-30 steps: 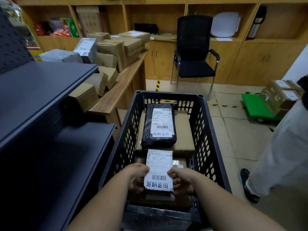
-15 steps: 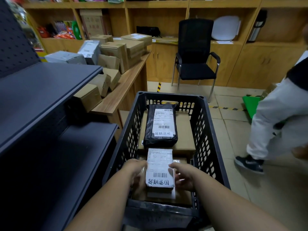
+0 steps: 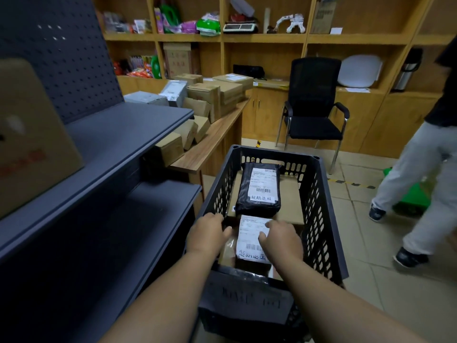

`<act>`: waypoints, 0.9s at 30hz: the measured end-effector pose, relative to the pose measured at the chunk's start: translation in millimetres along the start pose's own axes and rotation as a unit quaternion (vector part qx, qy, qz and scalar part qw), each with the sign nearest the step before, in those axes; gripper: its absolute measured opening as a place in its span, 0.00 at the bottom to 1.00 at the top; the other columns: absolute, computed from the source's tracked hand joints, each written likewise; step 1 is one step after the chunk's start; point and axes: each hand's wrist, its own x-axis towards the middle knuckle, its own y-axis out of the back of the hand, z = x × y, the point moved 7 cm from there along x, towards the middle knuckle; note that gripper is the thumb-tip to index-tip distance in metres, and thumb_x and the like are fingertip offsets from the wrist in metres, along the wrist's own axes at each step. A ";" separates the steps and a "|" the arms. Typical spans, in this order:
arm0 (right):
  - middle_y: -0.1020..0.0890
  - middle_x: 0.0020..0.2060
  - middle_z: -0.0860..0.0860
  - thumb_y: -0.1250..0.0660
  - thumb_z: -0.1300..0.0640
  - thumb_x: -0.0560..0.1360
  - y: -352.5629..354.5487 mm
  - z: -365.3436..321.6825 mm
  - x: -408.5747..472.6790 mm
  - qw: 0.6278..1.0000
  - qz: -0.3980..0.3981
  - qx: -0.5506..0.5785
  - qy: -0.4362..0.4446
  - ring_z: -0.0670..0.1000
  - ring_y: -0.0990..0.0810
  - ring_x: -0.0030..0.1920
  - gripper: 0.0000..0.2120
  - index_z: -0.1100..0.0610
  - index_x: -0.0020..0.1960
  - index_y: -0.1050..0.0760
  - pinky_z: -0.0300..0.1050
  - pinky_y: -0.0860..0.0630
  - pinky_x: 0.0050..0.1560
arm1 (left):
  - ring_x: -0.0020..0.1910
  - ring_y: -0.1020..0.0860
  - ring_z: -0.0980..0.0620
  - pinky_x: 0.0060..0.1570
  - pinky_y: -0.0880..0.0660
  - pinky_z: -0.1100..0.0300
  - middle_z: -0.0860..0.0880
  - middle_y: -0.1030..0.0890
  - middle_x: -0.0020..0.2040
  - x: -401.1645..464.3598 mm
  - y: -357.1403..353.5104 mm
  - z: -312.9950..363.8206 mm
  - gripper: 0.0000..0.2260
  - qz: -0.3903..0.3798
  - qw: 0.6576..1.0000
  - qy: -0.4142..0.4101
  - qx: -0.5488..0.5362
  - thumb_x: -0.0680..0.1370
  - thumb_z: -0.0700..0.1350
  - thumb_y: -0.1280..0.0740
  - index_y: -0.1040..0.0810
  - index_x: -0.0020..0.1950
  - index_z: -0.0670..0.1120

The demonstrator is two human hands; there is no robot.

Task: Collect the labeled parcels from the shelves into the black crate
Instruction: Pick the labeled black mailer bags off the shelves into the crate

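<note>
1. Resting on the white-labelled parcel [image 3: 249, 240] at the near end of the black crate [image 3: 329, 219], both hands look close to letting go; the risk, as I judge it, is that the parcel sits half on the packages beneath it and tips or slides towards the near wall once released.
2. The right hand [image 3: 280, 240] lies palm down over the right part of the label, fingers loosely bent and pressing rather than pinching. If it drags back carelessly it could skew the parcel or crease the label.
3. The left hand [image 3: 207, 232] sits at the parcel's left edge, against the crate's left wall, fingers curved downward; whether they curl under the edge I cannot tell. Fingers caught between parcel and wall would likely jolt the stack on withdrawal.
4. Both forearms reach in over the near rim, roughly parallel and converging on the parcel.
5. Just beyond, the black parcel [image 3: 258, 191] lies flat on a cardboard box [image 3: 290, 199], touching the near parcel's far edge; a shove forward could push it askew.
6. Further off, a person [image 3: 420, 169] walks past at the right, near the crate; a bump could shift it.
</note>
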 end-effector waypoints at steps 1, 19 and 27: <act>0.23 0.59 0.52 0.40 0.50 0.76 2.9 -6.6 -3.3 1.000 0.013 -0.008 0.021 0.54 0.28 0.60 0.17 0.55 0.61 0.25 0.48 0.28 0.53 | 0.54 0.25 0.47 0.50 0.25 0.53 0.48 0.23 0.55 -5.0 6.5 -0.4 0.15 0.016 1.000 -0.013 0.020 0.77 0.54 0.37 0.24 0.58 0.46; 0.24 0.58 0.52 0.40 0.52 0.77 -20.8 -142.4 -152.3 0.975 0.022 0.017 0.219 0.55 0.30 0.61 0.16 0.55 0.63 0.26 0.46 0.32 0.58 | 0.54 0.26 0.46 0.51 0.31 0.55 0.47 0.23 0.56 -180.5 87.1 -133.9 0.15 0.097 0.982 0.063 0.151 0.79 0.54 0.41 0.26 0.58 0.46; 0.24 0.57 0.50 0.41 0.51 0.78 -48.1 -207.0 -273.8 0.948 -0.032 0.052 0.312 0.53 0.30 0.61 0.14 0.55 0.61 0.26 0.45 0.29 0.55 | 0.54 0.25 0.47 0.51 0.31 0.55 0.47 0.23 0.56 -322.8 120.3 -210.8 0.16 0.103 0.963 0.180 0.174 0.79 0.55 0.42 0.26 0.59 0.47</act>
